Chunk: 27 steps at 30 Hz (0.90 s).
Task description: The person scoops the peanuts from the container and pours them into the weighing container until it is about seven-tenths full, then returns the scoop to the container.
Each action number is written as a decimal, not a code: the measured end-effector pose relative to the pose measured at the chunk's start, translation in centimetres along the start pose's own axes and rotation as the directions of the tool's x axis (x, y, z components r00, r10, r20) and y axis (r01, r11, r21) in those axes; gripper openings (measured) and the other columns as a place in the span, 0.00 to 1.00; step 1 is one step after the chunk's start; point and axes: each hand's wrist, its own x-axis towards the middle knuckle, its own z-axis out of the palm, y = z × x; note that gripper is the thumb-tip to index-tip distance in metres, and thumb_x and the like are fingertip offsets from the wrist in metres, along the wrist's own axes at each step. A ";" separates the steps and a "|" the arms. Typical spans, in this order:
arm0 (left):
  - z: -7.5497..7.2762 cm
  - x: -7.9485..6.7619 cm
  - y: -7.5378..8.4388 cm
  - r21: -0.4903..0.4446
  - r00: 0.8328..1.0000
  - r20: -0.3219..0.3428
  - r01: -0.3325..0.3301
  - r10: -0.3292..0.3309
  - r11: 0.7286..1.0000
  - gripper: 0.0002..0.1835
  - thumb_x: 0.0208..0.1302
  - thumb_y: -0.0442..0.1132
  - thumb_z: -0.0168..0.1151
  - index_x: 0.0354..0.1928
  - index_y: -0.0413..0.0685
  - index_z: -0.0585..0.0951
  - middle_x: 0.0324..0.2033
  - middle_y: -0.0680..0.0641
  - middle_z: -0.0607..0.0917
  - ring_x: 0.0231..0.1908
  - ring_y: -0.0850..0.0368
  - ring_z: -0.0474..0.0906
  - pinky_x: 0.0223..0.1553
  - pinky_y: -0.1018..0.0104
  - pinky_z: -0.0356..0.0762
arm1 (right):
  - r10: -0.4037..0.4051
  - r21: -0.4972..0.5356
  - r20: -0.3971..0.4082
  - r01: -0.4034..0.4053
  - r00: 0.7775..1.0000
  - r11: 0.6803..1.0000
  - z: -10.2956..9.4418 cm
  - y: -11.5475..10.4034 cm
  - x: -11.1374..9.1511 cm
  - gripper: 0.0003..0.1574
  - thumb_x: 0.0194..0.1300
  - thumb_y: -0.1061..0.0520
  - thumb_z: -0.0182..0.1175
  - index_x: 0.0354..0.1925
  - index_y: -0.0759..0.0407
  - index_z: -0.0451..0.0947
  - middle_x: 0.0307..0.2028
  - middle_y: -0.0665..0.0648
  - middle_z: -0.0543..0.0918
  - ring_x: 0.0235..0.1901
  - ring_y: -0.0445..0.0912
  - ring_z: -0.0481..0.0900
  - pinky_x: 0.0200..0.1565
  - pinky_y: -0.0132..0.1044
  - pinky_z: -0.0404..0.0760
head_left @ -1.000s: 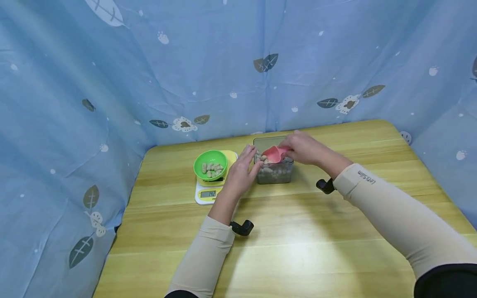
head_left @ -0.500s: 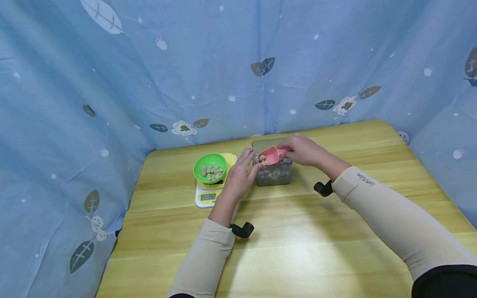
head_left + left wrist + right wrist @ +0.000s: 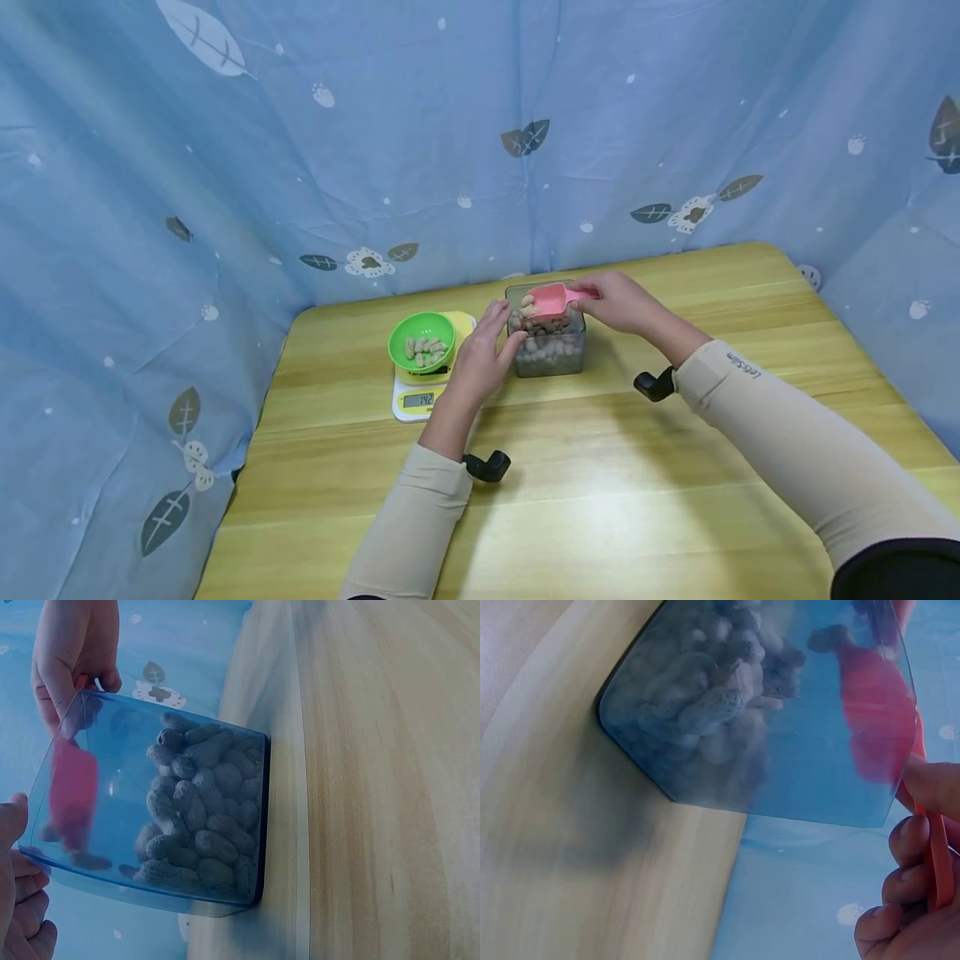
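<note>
My right hand [image 3: 615, 300] pinches the handle of a pink scoop [image 3: 551, 301], which carries a few unshelled peanuts [image 3: 528, 303] at its mouth. The scoop is inside the upper part of a clear grey plastic box [image 3: 551, 367], above the peanuts [image 3: 202, 802] heaped in its lower part. My left hand [image 3: 482, 354] lies at the box's left front corner, fingers extended along the side and thumb at the front rim. Left of that hand, a green bowl [image 3: 412, 327] with several peanuts stands on a yellow and white kitchen scale [image 3: 401, 406], its display reading about 142.
The box and scale stand near the back of a wooden table [image 3: 570, 483]. A blue patterned curtain [image 3: 420, 150] hangs behind the table and along its sides. The left forearm passes close by the scale's right edge.
The right hand has raised the scoop from among the peanuts and levelled it, with peanuts now at its mouth. The left hand stays at the box, and the scale's reading looks the same.
</note>
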 end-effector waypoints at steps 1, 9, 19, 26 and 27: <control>0.0 0.0 0.0 -0.004 1.000 0.001 0.003 -0.003 1.000 0.34 0.74 0.60 0.46 0.74 0.49 0.63 0.76 0.53 0.57 0.76 0.57 0.49 0.74 0.55 0.57 | 0.004 0.017 -0.002 -0.004 1.000 1.000 0.1 0.1 0.0 0.23 0.73 0.55 0.56 0.62 0.62 0.76 0.49 0.63 0.85 0.30 0.48 0.74 0.36 0.42 0.74; 0.0 -0.1 0.0 -0.012 1.000 0.001 0.011 -0.011 1.000 0.34 0.74 0.60 0.46 0.75 0.53 0.62 0.76 0.55 0.57 0.76 0.58 0.49 0.73 0.55 0.58 | 0.008 0.103 -0.012 -0.006 1.000 0.995 0.4 0.5 -0.1 0.24 0.72 0.53 0.57 0.62 0.60 0.76 0.54 0.62 0.84 0.43 0.50 0.80 0.45 0.43 0.79; 0.1 0.0 0.0 0.019 0.999 -0.027 -0.024 0.024 1.000 0.32 0.76 0.57 0.46 0.73 0.47 0.64 0.76 0.52 0.59 0.76 0.56 0.51 0.73 0.55 0.58 | 0.035 0.094 -0.023 -0.032 0.999 0.995 -0.3 0.6 -0.8 0.28 0.71 0.47 0.58 0.63 0.60 0.75 0.58 0.64 0.81 0.56 0.56 0.79 0.55 0.53 0.79; 0.0 -0.1 0.0 0.007 0.999 -0.048 -0.016 0.016 1.000 0.32 0.77 0.56 0.44 0.74 0.45 0.63 0.76 0.52 0.58 0.76 0.54 0.51 0.74 0.55 0.57 | 0.044 0.100 -0.027 -0.041 0.999 0.994 -0.9 0.1 -0.9 0.27 0.72 0.48 0.58 0.63 0.59 0.75 0.57 0.63 0.82 0.49 0.54 0.80 0.50 0.50 0.80; -0.1 -0.2 0.0 -0.004 0.999 -0.048 -0.012 0.012 1.000 0.32 0.77 0.56 0.44 0.74 0.45 0.63 0.76 0.51 0.57 0.76 0.55 0.50 0.74 0.55 0.56 | 0.041 0.097 -0.032 -0.037 0.999 0.995 -1.0 -0.1 -0.9 0.26 0.72 0.48 0.58 0.63 0.58 0.76 0.56 0.62 0.82 0.48 0.53 0.80 0.49 0.48 0.80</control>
